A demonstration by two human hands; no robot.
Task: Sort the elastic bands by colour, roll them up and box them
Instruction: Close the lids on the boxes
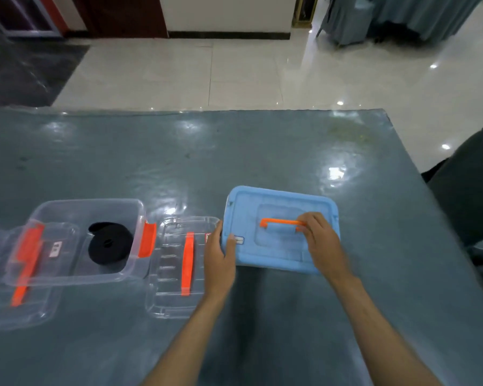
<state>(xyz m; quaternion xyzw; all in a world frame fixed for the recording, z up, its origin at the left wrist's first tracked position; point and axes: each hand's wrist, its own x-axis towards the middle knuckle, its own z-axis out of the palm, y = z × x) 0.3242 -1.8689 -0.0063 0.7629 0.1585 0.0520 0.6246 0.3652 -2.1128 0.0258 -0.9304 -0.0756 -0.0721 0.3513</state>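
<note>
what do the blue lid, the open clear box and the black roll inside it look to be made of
Blue lid: opaque moulded plastic, matt, with raised ribs and an orange handle.
Open clear box: see-through glossy plastic; the table shows through its walls.
Black roll: probably woven elastic band, dull and soft-looking, coiled flat; the weave is too blurred to confirm.

Grey table (262, 151); perhaps a chair (469, 190).

Both bare forearms reach up from the bottom of the frame toward its centre. The left hand (219, 256) grips the left edge of the light blue plastic lid (279, 246), thumb on top. The right hand (319, 240) curls its fingers around the lid's orange handle (280, 222).
</note>
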